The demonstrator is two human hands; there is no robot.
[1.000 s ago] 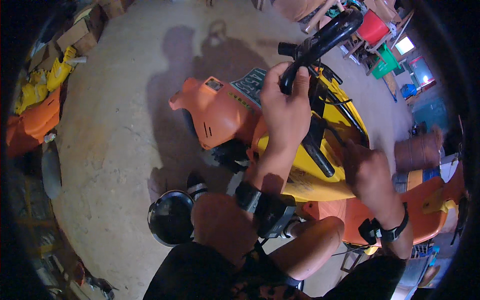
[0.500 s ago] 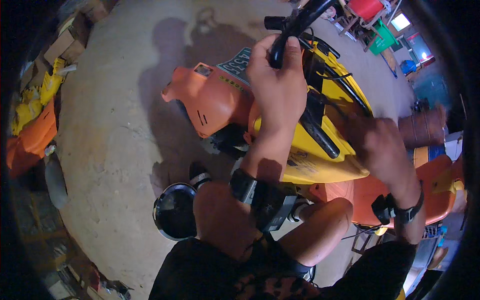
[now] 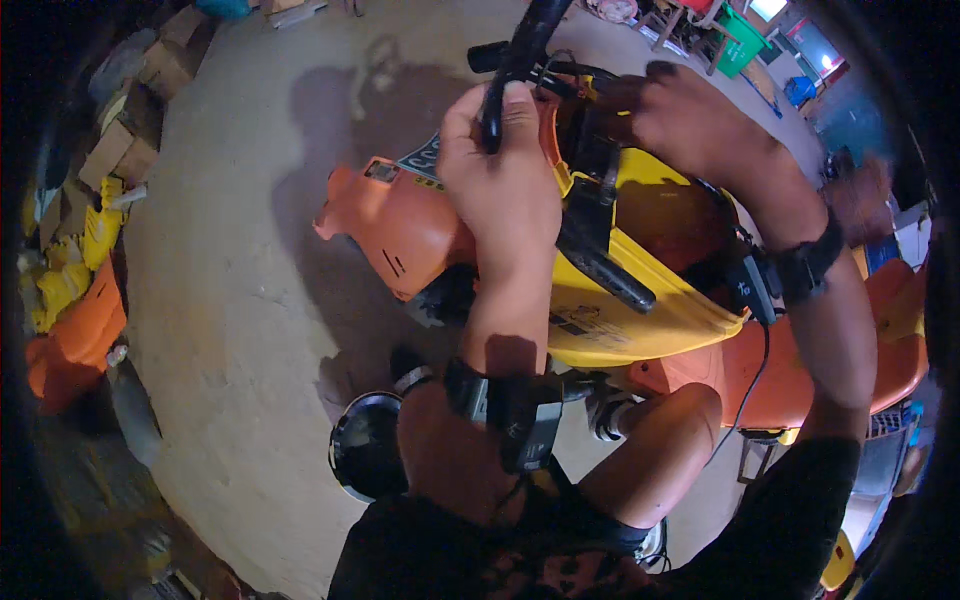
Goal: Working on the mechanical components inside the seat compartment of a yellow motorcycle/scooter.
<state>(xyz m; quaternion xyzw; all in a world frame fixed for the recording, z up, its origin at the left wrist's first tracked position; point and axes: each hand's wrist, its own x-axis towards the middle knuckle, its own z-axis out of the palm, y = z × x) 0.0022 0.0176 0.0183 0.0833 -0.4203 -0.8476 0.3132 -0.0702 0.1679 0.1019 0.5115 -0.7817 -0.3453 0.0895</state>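
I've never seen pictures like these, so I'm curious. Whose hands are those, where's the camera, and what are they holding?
There is no robot: these are one person's own bare hands. A camera on the person's head looks down, and its wide lens bends things near the edge. The left hand has its grip around a shiny black tube. The right hand is near the top of a yellow plastic panel; I can't tell whether it holds anything. Further left is an orange plastic shell. On the grey floor is a round black object with a shiny rim.
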